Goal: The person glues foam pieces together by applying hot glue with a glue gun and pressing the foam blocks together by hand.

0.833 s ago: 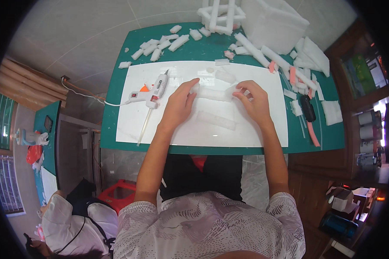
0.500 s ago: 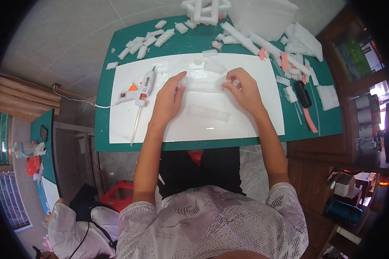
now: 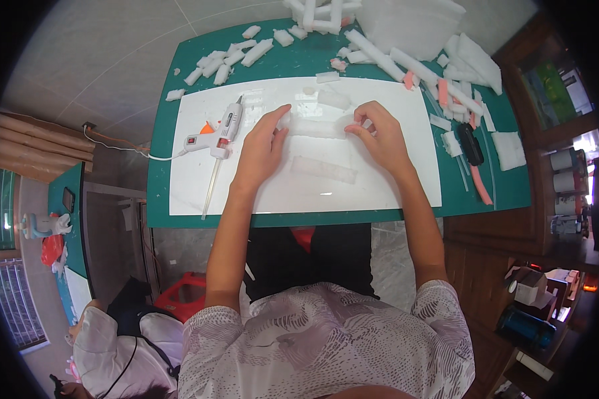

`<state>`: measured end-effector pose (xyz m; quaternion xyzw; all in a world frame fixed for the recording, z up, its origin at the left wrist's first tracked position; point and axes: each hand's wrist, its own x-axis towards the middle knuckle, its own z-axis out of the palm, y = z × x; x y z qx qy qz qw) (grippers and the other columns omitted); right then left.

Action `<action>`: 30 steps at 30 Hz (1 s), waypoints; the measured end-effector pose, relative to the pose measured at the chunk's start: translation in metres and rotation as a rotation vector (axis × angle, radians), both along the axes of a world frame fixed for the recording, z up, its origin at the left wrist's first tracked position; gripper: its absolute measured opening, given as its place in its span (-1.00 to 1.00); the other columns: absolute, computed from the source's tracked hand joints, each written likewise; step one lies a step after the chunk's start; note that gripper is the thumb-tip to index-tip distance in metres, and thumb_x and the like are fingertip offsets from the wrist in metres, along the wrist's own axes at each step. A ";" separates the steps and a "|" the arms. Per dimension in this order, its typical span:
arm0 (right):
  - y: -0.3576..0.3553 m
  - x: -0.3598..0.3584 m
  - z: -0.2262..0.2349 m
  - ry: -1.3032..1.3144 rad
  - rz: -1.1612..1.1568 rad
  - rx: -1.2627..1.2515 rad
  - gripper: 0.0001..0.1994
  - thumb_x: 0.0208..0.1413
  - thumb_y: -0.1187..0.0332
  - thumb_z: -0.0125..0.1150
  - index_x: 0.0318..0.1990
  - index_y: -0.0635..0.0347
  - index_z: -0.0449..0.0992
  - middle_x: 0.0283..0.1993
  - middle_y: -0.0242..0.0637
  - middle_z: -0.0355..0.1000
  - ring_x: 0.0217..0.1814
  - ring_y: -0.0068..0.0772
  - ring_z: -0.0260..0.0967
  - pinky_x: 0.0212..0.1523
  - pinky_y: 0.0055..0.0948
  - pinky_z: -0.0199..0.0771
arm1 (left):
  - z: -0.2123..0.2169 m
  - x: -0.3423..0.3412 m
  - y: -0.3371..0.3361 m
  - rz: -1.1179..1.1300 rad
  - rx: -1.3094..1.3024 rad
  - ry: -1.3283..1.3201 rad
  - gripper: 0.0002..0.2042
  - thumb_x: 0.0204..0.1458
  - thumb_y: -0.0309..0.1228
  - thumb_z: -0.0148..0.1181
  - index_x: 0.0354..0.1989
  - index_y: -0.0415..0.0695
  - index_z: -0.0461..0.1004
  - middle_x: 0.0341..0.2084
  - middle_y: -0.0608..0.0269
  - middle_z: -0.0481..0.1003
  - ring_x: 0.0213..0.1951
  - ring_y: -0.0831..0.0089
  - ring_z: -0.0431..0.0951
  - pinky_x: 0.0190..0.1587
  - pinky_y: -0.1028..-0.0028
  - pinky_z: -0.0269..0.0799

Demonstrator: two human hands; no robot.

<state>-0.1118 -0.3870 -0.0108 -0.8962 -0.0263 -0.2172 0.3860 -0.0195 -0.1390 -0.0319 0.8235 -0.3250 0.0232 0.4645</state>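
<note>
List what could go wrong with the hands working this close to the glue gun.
1. The glue gun lies on the white board right beside the left hand; if it is hot, a sideways slip could burn.
2. Its cord hangs off the table edge; a snag could drag the gun.
3. The foam strip held between the left hand and right hand looks fragile and may snap.

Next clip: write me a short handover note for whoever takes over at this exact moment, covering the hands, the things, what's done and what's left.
Left hand and right hand each pinch an end of a white foam strip on the white board.
A second strip lies loose just below.
Glue gun rests left of the hands, untouched.
Foam offcuts lie along the green mat.
Done: strips cut. Left: probably gluing.
</note>
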 end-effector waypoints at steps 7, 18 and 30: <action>0.000 0.000 -0.001 -0.002 0.016 -0.016 -0.74 0.11 0.31 0.42 -0.30 0.23 0.43 -0.24 -0.22 0.44 -0.28 -0.28 0.41 -0.27 -0.45 0.45 | -0.001 0.001 0.000 -0.002 -0.005 -0.021 -0.58 0.19 -0.59 0.14 0.25 -0.11 0.42 0.06 0.03 0.53 -0.21 0.24 0.55 -0.15 0.41 0.49; -0.003 0.001 -0.006 -0.029 0.027 -0.063 -0.74 0.09 0.37 0.42 -0.28 0.27 0.41 -0.29 -0.23 0.36 -0.31 -0.30 0.33 -0.24 -0.46 0.39 | 0.001 -0.001 0.000 -0.001 -0.005 0.001 -0.59 0.20 -0.60 0.12 0.24 -0.12 0.42 0.06 0.00 0.52 -0.13 0.10 0.59 -0.09 0.35 0.51; -0.001 0.002 -0.007 -0.022 -0.023 -0.008 -0.71 0.07 0.28 0.47 -0.26 0.24 0.47 -0.24 -0.23 0.44 -0.29 -0.31 0.42 -0.27 -0.46 0.45 | 0.001 -0.001 0.000 -0.007 0.000 -0.004 -0.59 0.20 -0.60 0.12 0.24 -0.13 0.41 0.07 -0.01 0.52 -0.08 0.08 0.59 -0.06 0.34 0.52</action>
